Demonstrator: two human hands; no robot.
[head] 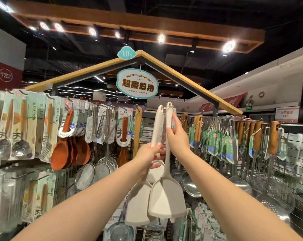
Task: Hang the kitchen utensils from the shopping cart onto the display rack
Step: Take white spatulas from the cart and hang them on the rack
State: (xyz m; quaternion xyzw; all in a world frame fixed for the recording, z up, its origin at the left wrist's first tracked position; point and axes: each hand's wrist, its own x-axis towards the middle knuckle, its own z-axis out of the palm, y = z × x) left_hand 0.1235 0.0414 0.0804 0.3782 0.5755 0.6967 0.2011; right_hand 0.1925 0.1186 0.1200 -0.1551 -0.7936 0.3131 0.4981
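2 cream spatulas [166, 200] are held up side by side at the middle of the display rack [216, 119], just under the oval sign [137, 83], loop ends up at the top row of hooks and blades hanging down. The left hand [149, 153] curls round the left handle, and the right hand [177, 138] pinches the right handle, forefinger stretched up along it. Whether the loops sit on a hook cannot be told.
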